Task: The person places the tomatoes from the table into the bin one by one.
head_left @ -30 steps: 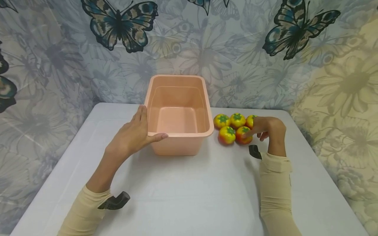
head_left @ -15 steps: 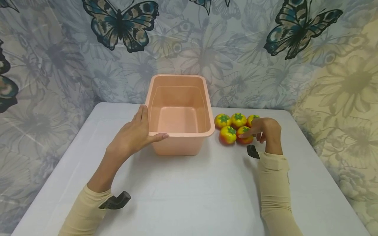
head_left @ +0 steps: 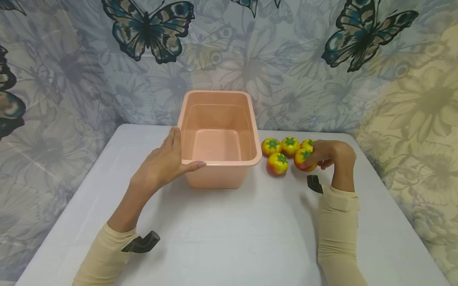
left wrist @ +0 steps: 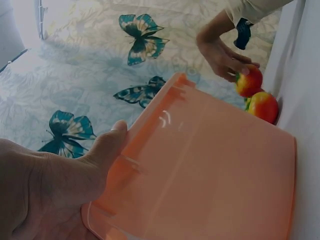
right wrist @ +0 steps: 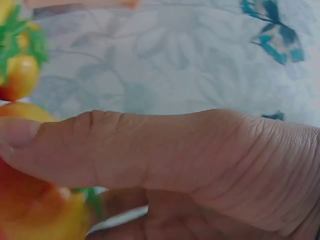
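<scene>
A peach plastic tub [head_left: 222, 174] stands at the back middle of the white table, with nothing visible inside. My left hand [head_left: 157, 167] rests against its near left corner, fingers straight along the side and thumb across the front rim. To the right of the tub, my right hand [head_left: 327, 153] pinches a yellow-red tomato [head_left: 302, 161] with a green leafy top. In the left wrist view this tomato [left wrist: 249, 81] appears raised beside another tomato [left wrist: 263, 107]. The right wrist view shows the thumb lying across the held tomato [right wrist: 45, 215]; the other fingertips are mostly hidden.
Beside the tub lie a front tomato [head_left: 277, 164] and back tomatoes [head_left: 271, 147], one partly behind my right hand. A butterfly-patterned cloth [head_left: 250, 71] hangs behind the table [head_left: 229, 238]. Black wrist devices [head_left: 143, 243] protrude from both sleeves.
My right hand has closed on the front right tomato and shifted it slightly up and right, away from the front left one. The left hand and tub keep their place.
</scene>
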Demonstrator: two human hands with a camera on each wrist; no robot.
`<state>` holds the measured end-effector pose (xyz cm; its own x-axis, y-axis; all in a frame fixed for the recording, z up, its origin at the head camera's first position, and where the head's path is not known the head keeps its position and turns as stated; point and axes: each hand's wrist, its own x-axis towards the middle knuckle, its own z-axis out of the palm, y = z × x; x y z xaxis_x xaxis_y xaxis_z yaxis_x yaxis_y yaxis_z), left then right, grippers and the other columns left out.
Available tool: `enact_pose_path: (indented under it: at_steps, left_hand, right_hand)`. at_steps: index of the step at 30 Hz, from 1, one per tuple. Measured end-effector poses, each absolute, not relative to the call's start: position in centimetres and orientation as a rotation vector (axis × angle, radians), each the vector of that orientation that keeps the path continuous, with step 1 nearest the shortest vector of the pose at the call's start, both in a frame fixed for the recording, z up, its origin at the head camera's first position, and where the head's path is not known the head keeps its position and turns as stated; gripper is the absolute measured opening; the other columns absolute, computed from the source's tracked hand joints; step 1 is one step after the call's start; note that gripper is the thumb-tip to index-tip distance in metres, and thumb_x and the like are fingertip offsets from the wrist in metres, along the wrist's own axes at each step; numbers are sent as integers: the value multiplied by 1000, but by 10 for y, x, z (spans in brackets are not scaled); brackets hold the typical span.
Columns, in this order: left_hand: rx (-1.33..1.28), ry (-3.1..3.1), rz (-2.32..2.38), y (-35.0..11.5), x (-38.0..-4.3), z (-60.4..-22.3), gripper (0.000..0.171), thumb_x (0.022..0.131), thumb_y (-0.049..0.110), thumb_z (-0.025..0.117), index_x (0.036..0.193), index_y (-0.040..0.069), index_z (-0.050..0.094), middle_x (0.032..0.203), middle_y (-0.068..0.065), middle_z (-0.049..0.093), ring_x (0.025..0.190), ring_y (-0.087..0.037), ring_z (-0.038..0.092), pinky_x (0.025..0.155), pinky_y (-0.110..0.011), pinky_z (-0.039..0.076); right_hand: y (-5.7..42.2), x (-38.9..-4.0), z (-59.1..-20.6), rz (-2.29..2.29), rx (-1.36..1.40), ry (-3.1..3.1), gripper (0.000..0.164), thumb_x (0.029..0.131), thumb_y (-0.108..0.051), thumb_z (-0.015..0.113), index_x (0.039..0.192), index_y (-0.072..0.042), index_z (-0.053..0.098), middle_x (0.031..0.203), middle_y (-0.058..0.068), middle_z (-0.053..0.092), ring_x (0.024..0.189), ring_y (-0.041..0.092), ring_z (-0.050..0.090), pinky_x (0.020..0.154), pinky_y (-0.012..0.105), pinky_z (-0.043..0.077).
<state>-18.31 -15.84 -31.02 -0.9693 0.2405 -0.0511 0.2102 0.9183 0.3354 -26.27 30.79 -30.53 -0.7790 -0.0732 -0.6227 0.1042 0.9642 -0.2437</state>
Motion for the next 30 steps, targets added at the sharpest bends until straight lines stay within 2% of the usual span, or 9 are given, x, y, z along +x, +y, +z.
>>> enact_pose_path:
  at_steps: [3, 5, 7, 15, 21, 23, 27, 30]
  left_hand:
    - [350, 2987, 504, -157, -184, -310, 136, 85, 91, 48, 163, -7, -6, 174, -29, -1, 158, -51, 23, 121, -64, 36]
    - [351, 2987, 498, -157, -184, -309, 136, 86, 90, 48, 163, -7, -6, 174, -29, -1, 159, -51, 20, 122, -64, 35]
    - [354, 2991, 489, -157, -184, -309, 135, 86, 90, 48, 163, -8, -5, 174, -30, 0, 159, -51, 19, 122, -64, 34]
    - [350, 2983, 487, -157, -184, -308, 134, 87, 89, 48, 163, -8, -5, 174, -29, -1, 160, -50, 17, 123, -65, 32]
    - [344, 2982, 490, -157, -184, -309, 135, 87, 89, 48, 163, -7, -6, 174, -29, -1, 160, -50, 17, 123, -65, 33]
    - [340, 2977, 492, -158, -184, -309, 135, 86, 89, 48, 163, -7, -7, 174, -28, -2, 160, -49, 16, 123, -65, 32]
    - [345, 2979, 494, -158, -184, -309, 135, 86, 89, 48, 163, -7, -7, 174, -28, -1, 161, -49, 16, 123, -65, 33]
    - [348, 2981, 495, -158, -184, -310, 135, 86, 89, 48, 164, -7, -7, 174, -28, -1, 160, -49, 17, 123, -65, 33]
  right_hand:
    - [313, -257, -297, -319, -88, 2570, 54, 86, -53, 80, 92, -6, 53, 77, 3, 54, 73, 19, 54, 68, 31, 47]
    - [314, -254, -293, -326, -165, 2653, 61, 86, -49, 82, 110, -2, 50, 94, 11, 60, 86, 26, 58, 73, 36, 49]
    - [315, -252, -290, -358, -245, 2713, 64, 87, -43, 83, 118, -1, 47, 105, 15, 62, 95, 30, 59, 79, 40, 51]
    - [309, -249, -285, -508, -405, 2786, 63, 82, -26, 89, 120, -3, 44, 110, 17, 64, 94, 26, 60, 81, 37, 52]
    - [301, -247, -280, -632, -462, 2802, 65, 82, -18, 88, 127, -3, 42, 118, 20, 64, 97, 28, 61, 84, 37, 54]
    - [299, -246, -279, -656, -470, 2805, 68, 84, -18, 85, 134, -3, 41, 124, 21, 63, 102, 30, 62, 88, 40, 54]
    - [296, -246, -277, -671, -510, 2820, 74, 89, -16, 80, 148, -1, 38, 134, 26, 59, 113, 37, 60, 97, 54, 53]
    - [291, -246, -276, -690, -568, 2834, 74, 91, -14, 77, 152, 2, 39, 138, 27, 57, 119, 41, 58, 103, 63, 50]
